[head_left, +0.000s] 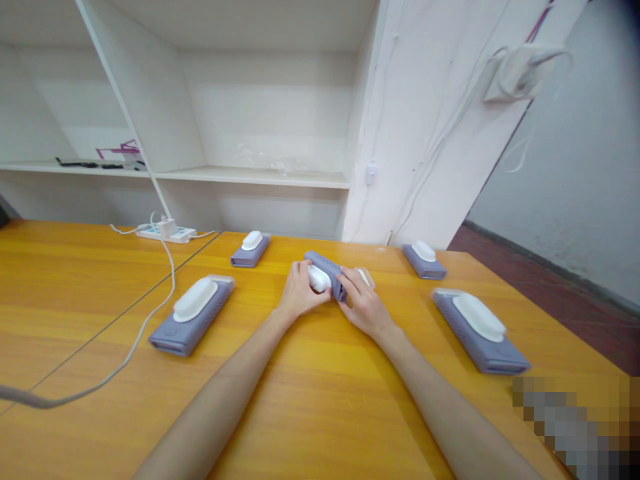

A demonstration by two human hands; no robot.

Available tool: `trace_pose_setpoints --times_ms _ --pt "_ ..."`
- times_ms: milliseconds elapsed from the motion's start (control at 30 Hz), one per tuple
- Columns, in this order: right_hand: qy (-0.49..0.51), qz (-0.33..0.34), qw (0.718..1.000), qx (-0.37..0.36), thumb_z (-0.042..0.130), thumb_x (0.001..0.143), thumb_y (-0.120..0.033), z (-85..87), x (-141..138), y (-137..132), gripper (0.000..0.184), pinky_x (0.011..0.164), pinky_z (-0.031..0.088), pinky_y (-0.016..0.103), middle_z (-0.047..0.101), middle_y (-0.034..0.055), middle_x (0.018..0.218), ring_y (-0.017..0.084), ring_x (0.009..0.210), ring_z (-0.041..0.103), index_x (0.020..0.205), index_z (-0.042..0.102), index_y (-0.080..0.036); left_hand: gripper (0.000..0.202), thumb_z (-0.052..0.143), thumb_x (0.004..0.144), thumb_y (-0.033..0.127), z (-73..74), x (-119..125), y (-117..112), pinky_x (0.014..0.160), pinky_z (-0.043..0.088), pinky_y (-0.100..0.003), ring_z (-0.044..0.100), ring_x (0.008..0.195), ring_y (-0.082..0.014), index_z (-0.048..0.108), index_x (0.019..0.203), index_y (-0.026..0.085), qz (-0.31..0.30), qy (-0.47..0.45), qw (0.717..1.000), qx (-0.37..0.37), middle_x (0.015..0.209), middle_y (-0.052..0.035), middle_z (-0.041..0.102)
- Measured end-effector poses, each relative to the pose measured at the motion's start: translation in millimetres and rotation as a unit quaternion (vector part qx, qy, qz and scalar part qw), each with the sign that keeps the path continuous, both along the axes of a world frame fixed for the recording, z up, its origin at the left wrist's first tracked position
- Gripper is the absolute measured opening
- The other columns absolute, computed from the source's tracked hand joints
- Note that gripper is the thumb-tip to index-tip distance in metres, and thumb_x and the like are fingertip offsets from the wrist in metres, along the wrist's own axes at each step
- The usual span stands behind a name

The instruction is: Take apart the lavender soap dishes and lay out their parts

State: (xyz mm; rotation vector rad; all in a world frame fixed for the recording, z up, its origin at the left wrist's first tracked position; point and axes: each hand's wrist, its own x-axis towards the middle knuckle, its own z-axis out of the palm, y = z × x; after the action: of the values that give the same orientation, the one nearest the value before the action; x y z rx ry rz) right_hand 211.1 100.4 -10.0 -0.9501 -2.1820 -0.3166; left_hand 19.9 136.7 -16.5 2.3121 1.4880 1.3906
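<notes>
Near the middle of the table, my left hand [297, 292] and my right hand [364, 303] hold a purple-grey rectangular case [325, 265] between them, tilted up off the wood. Its white oval piece [319, 279] has fine ridges and faces my left hand, whose fingers and thumb close around it. The fingers of my right hand bend over the case's near right end, and part of that end is hidden. Just behind the right hand lies a small clear and white piece [367, 277], partly covered by the fingers.
Similar cases with white ovals lie around: left case [173, 337], back left case [249, 257], back right case [427, 269], right case [505, 357]. A white cable [150, 320] crosses the left side to a power strip [183, 235]. White shelving [250, 176] stands behind the table.
</notes>
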Motion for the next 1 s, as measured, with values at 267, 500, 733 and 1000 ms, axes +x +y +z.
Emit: trace_pose_setpoints --times_ms 267,500,733,1000 --pt "-0.009 0.014 1.0 -0.003 0.048 0.076 -0.005 0.4 -0.9 -0.9 0.061 0.108 0.032 0.05 0.041 0.0132 0.139 0.025 0.134 0.032 0.135 0.038 -0.019 0.059 0.071 0.061 0.035 -0.9 -2.7 3.2 0.093 0.043 -0.042 0.048 0.104 -0.024 0.04 0.108 0.02 -0.045 -0.042 0.998 -0.001 0.105 -0.0065 0.043" --pt "0.006 -0.005 1.0 -0.017 0.05 0.076 -0.007 -3.3 -4.9 -2.5 0.059 0.109 0.033 0.047 0.041 0.0129 0.138 0.025 0.131 0.036 0.132 0.039 -0.019 0.056 0.072 0.056 0.032 -1.1 -4.9 5.1 0.089 0.044 -0.04 0.047 0.098 -0.0232 0.04 0.1 0.021 -0.037 -0.045 0.998 0.013 0.099 -0.0047 0.042" --pt "0.021 -0.022 0.999 -0.034 0.052 0.075 -0.009 -5.5 -7.6 -2.5 0.058 0.107 0.035 0.046 0.042 0.0127 0.136 0.025 0.13 0.038 0.131 0.038 -0.018 0.056 0.073 0.055 0.034 4.4 -4.9 0.2 0.089 0.043 -0.041 0.046 0.099 -0.0244 0.041 0.099 0.021 -0.03 -0.014 0.998 0.056 0.099 -0.0054 0.042" --pt "0.013 -0.024 0.999 -0.028 0.051 0.075 -0.008 -5.7 -9.0 0.3 0.055 0.107 0.036 0.047 0.044 0.0135 0.134 0.026 0.128 0.04 0.128 0.041 -0.017 0.056 0.071 0.06 0.033 1.3 -0.7 1.9 0.092 0.042 -0.042 0.047 0.102 -0.0251 0.04 0.105 0.021 -0.004 -0.029 0.999 0.023 0.102 -0.0056 0.043"
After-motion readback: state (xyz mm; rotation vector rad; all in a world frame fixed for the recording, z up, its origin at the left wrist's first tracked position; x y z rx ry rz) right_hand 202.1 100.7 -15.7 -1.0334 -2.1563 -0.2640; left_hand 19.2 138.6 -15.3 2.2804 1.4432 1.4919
